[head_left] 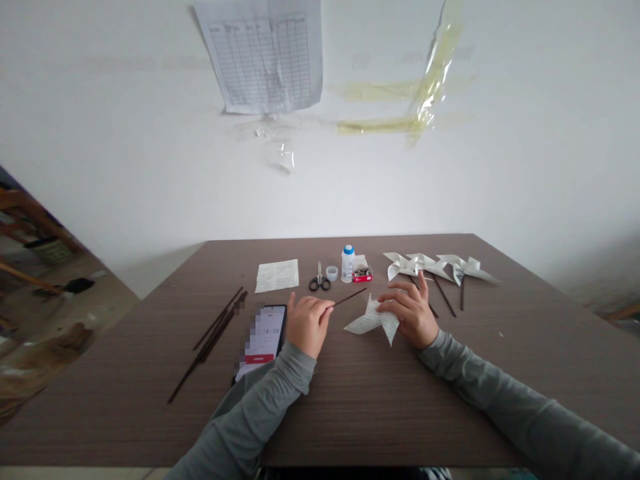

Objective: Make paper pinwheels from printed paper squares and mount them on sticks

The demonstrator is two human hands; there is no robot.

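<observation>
- Head view: left hand (309, 325) closed on dark stick (350, 299), its long axis rising rightward, tip just short of paper pinwheel (373, 323)
- Right hand (406, 313) nearer, touching paper pinwheel; cannot tell if gripping

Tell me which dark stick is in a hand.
The stick held in the left hand, pointing toward the folded paper. The others lie loose on the table, beside the phone or by the pinwheels.
</observation>
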